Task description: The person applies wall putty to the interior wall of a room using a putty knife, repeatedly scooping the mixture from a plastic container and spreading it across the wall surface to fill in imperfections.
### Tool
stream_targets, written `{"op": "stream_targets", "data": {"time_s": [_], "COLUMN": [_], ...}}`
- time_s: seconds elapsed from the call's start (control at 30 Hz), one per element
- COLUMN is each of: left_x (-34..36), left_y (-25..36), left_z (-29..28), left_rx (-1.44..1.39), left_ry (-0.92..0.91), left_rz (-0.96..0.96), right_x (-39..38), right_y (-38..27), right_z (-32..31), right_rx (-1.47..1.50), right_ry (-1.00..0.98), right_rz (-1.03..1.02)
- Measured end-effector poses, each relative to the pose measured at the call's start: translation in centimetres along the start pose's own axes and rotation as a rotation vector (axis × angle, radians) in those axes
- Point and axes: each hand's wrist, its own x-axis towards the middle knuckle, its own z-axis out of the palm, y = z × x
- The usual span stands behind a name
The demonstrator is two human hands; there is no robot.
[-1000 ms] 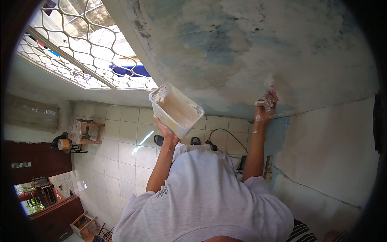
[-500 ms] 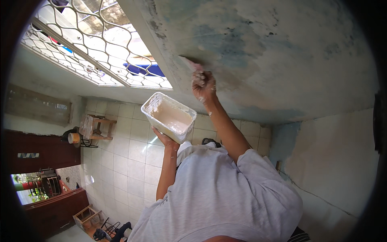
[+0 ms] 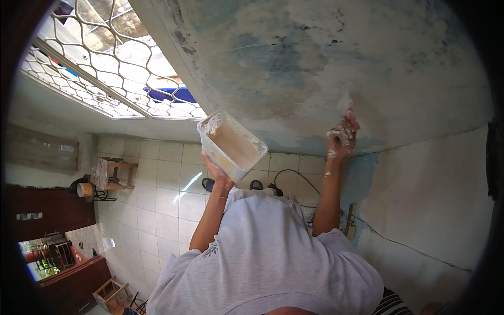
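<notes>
In my left hand (image 3: 219,174) is a white rectangular plastic tub (image 3: 233,147), gripped from below and tilted. Pale putty coats its inside, with thicker smears near the far left corner. My right hand (image 3: 342,139), flecked with white putty, is closed around a pinkish putty knife (image 3: 350,119). The blade is at the wall (image 3: 294,79), where a whitish patch shows beside it. Patches of blue-grey and off-white mark the wall's surface. Blade contact is hard to make out.
A window with a wavy metal grille (image 3: 113,52) is at the upper left. Wooden stools (image 3: 114,173) stand on the tiled floor (image 3: 157,210) at left, near a dark red door (image 3: 47,207). A cable (image 3: 409,247) runs along the right wall, and another loops on the floor.
My right hand has swept the putty knife rightward and a little lower along the wall. The tub has shifted slightly right, and my view has moved to the right.
</notes>
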Motion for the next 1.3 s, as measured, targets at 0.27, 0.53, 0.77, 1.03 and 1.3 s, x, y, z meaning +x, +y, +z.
{"op": "stream_targets", "data": {"time_s": [0.27,0.53,0.77,1.03,1.3], "left_x": [-2.0,-2.5,-0.7,-0.5,-3.3], "left_y": [2.3,2.8,0.8,0.1,2.2], "left_z": [-2.4,-1.3,-0.6,-0.5,-2.3], "left_rx": [0.02,0.021,0.007,0.023,0.016], "left_ry": [0.038,0.117,0.047,0.006,0.098], "left_rz": [0.105,0.167,0.052,0.041,0.131], "right_x": [4.1,8.4,3.0,-1.5,3.9], "right_y": [15.9,13.2,-2.6,0.1,15.5], "right_z": [-13.8,-15.0,-1.7,-4.8,-18.6], "right_rx": [-0.115,0.07,0.131,-0.189,-0.25], "right_ry": [0.511,0.429,0.019,0.043,0.534], "right_rz": [0.555,0.397,0.033,0.114,0.607]}}
